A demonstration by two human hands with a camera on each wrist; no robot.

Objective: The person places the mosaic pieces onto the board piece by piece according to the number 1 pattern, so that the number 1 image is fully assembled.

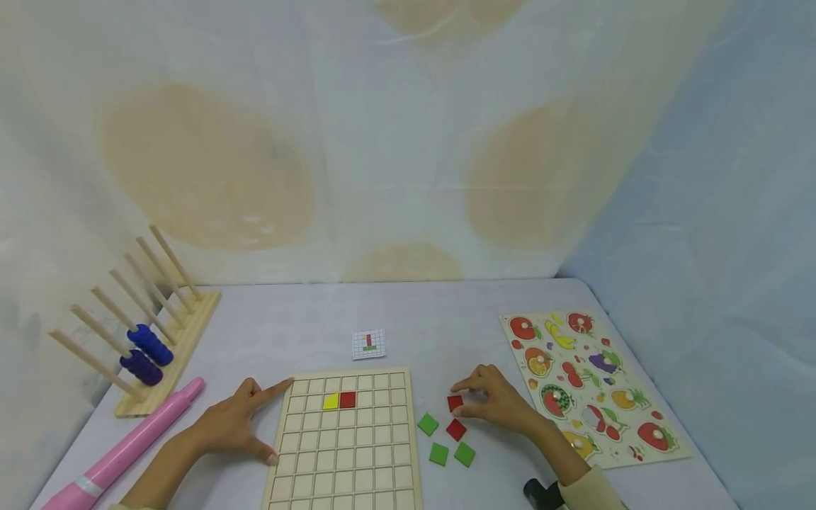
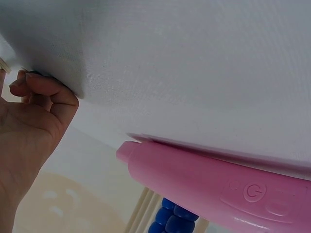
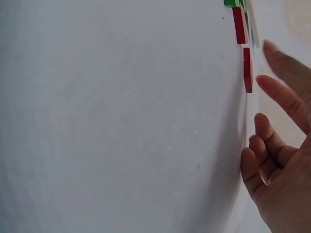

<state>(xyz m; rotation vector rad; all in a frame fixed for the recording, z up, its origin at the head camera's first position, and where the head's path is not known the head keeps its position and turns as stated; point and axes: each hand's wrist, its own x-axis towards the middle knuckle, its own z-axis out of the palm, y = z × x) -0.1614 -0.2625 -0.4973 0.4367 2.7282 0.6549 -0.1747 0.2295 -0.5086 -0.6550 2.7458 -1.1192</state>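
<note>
3 grn tiles (image 1: 428, 424), 3 red tiles (image 1: 455, 429), 1 ylw tile (image 1: 331, 401); 1 grid bd (image 1: 363, 457), 1 card (image 1: 368, 345), 7 pegs (image 1: 172, 258)

Free tabletop (image 1: 446, 329) beyond loose tiles (image 1: 455, 429), fruit puzzle (image 1: 583, 405) blocking right, pegged rack (image 1: 180, 347) blocking left

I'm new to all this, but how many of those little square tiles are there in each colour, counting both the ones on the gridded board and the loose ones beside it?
Red tiles: 3 (1 on the gridded board, 2 loose)
Green tiles: 3 (all loose)
Yellow tile: 1 (on the board)
Total: 7
</note>
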